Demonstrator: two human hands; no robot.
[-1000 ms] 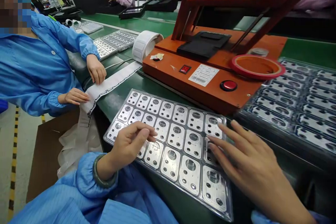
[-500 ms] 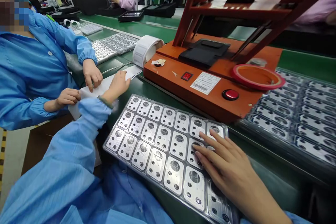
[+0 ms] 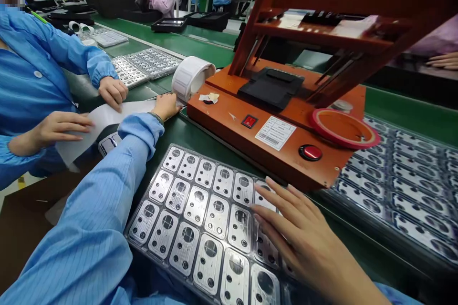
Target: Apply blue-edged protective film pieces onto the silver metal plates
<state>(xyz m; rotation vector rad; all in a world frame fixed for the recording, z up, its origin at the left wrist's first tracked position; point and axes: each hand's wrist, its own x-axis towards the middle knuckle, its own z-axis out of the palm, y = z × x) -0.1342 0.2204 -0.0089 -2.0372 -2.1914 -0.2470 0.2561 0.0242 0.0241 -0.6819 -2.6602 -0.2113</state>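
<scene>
Right grip (image 3: pixel 286 228) wide open, spread over the right end of the tray (image 3: pixel 128 238), long axis running leftward from it; left grip (image 3: pixel 166 107), hold unclear, on the white strip (image 3: pixel 114 116) just beside the label roll (image 3: pixel 189 79).

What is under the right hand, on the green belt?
The right hand lies over a clear plastic tray of metal plates. The plates directly beneath the palm and fingers are covered, so they cannot be seen.

My right grip (image 3: pixel 296 233) sits over the plate tray (image 3: pixel 200 209); orange machine base (image 3: pixel 272 162) blocks ahead, narrow strip of green desk (image 3: pixel 214 152) free between. Left grip (image 3: pixel 166 107): label roll (image 3: pixel 190 78) just beyond.
</scene>
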